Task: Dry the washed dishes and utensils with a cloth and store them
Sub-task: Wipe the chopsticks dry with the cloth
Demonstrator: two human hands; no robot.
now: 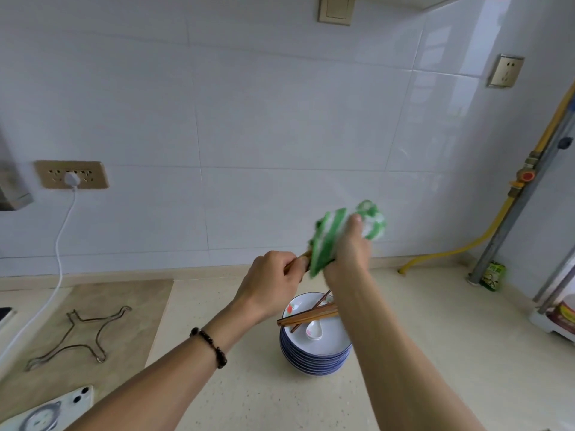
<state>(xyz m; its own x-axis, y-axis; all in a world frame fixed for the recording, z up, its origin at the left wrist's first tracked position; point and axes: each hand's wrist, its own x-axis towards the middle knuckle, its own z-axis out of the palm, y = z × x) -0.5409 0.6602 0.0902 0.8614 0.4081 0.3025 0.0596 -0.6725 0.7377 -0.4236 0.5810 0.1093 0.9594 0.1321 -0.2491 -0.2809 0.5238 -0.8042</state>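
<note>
Green-white striped cloth (329, 237), blurred, gripped by right hand (348, 253); left hand (273, 281) grips chopsticks (298, 262).

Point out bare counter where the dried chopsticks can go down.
Bare counter lies right of the plate stack, up to the gas pipe, and in front of the stack. Left is crowded: wire trivet, phone.

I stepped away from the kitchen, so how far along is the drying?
Nothing visibly stored yet. In hand: the left hand holds chopsticks while the right hand wraps the green-and-white cloth around them. Left: more chopsticks and a spoon on the stacked plates on the counter.
</note>
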